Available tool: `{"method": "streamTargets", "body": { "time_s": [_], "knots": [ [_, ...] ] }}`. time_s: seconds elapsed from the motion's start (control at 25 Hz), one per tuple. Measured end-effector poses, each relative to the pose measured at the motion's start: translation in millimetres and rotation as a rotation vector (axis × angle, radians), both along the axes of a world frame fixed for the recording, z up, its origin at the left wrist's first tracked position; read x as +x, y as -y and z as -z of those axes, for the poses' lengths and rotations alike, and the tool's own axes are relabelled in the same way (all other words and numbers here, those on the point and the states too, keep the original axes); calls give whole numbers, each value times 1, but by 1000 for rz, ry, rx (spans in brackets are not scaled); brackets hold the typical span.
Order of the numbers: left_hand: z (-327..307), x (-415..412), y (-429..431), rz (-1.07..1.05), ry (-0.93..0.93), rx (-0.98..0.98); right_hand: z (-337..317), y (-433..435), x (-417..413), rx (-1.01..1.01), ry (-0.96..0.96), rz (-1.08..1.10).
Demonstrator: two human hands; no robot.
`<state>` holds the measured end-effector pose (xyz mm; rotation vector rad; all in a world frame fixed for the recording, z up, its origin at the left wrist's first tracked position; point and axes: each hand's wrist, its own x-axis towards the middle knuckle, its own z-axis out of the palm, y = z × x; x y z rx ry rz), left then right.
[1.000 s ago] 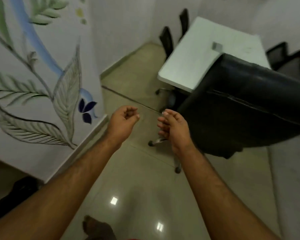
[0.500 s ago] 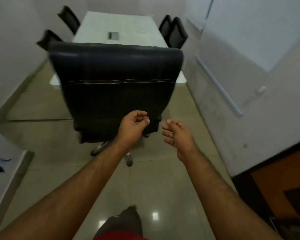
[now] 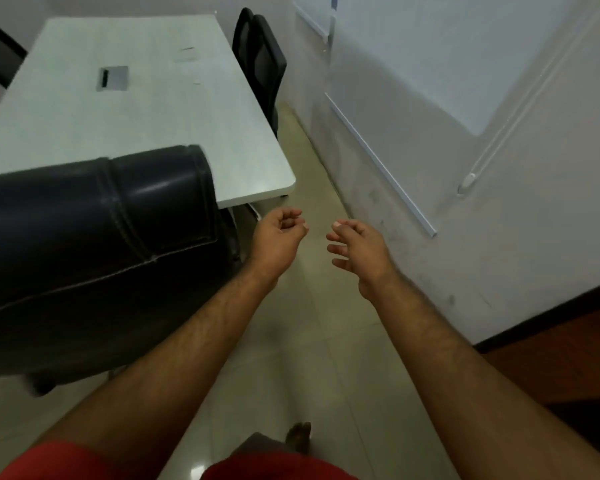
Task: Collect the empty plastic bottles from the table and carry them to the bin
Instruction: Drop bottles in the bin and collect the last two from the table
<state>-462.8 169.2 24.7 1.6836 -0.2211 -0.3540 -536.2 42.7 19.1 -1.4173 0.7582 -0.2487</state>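
Note:
A long white table stretches ahead on the left, with a grey cable hatch set in its top. No plastic bottle and no bin are in view. My left hand hangs over the floor just past the table's near right corner, its fingers loosely curled and holding nothing. My right hand is beside it, nearer the wall, with its fingers apart and nothing in it.
A black leather office chair stands at the table's near end, close on my left. Two black chairs stand along the table's right side. The white wall runs on the right, leaving a narrow floor aisle. A brown door is at right.
The view has swung right: the black chair has slid from the middle to the left, and the aisle beside the wall is now ahead. Both hands keep their pose and hold nothing.

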Motion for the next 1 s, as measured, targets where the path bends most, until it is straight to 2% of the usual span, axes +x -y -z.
{"method": "streamTargets", "body": {
  "time_s": [0.36,0.6,0.8,1.0],
  "knots": [
    [9,176,147,-218,96,30,6,155,194,-4,40,-164],
    [4,297,242,-451,57,16,0,268,342,-22,39,-378],
    [-5,392,285,-603,82,15,-18,321,459,-30,69,-541],
    [6,526,318,-716,94,-3,-12,356,611,-50,101,-655]
  ]
}}
